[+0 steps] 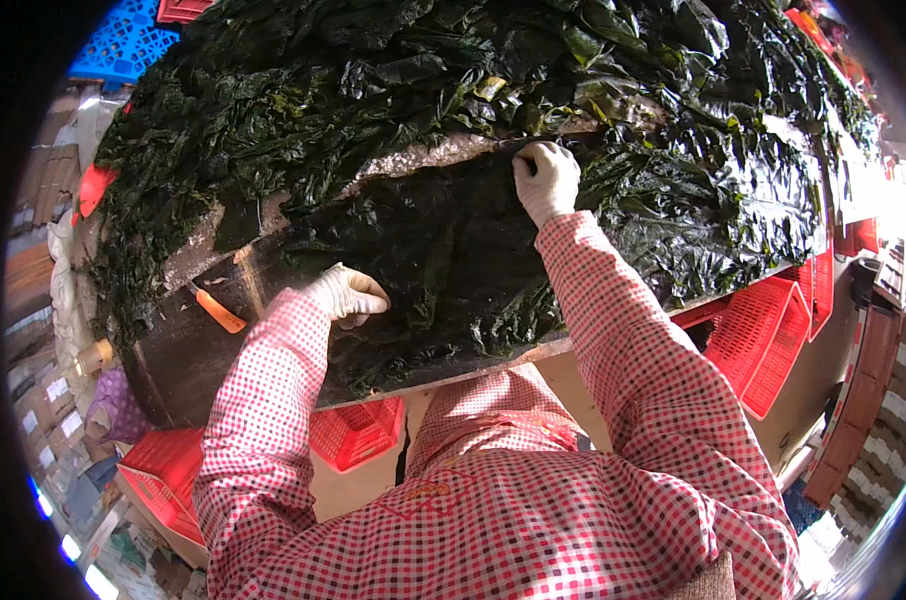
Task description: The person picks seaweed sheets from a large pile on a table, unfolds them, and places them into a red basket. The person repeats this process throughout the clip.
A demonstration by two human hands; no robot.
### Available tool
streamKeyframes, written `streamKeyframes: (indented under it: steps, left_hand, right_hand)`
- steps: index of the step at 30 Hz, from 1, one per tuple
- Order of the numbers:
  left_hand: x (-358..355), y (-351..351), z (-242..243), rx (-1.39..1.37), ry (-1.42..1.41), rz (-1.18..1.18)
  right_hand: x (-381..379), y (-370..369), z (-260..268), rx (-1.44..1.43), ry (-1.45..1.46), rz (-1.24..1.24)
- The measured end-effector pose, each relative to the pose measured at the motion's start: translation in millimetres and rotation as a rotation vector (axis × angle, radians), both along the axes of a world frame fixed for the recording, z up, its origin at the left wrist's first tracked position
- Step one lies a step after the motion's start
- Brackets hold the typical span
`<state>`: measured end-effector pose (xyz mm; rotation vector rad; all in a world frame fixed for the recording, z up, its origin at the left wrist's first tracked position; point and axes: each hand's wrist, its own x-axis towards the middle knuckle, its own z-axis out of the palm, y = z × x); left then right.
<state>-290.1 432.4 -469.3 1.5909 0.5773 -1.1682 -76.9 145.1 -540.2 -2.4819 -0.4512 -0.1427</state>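
Wet dark green seaweed [423,240] lies flattened on the table in front of me, and a thick heap of loose seaweed [393,67] covers the far side. My right hand [547,180], in a pale glove, has its fingers curled at the upper edge of the flat seaweed; whether it pinches a piece is hidden. My left hand [350,295], gloved too, is over the lower left part of the seaweed, thumb and fingers close together; I cannot tell if a strand is between them. Left of it, a knife with an orange handle [221,311] rests on the tabletop.
Red plastic baskets stand below the table's near edge, at the left [164,480], the middle [359,431] and the right [760,337]. A blue plastic crate [126,41] is at the upper left. A purple dotted cloth [119,405] hangs by the left corner.
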Motion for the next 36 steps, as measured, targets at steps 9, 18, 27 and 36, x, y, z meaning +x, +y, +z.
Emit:
streamKeyframes:
  steps: [9,18,27,36]
  left_hand:
    - [-47.2,-115.8,-10.4,0.900,-0.489,-0.231]
    - [-67.8,-43.8,-13.1,-0.046,-0.170,1.028]
    - [-99.1,54.1,-36.3,-0.145,0.114,0.749]
    - [-85.3,76.7,-83.6,-0.112,0.089,0.621]
  right_hand:
    - [-7.3,-3.0,-20.8,0.128,-0.231,0.027]
    - [0.3,-2.8,0.5,0.086,-0.055,0.059]
    - [5.4,36.7,5.4,-0.093,-0.111,0.010]
    - [-16.8,28.6,20.7,0.063,-0.104,-0.074]
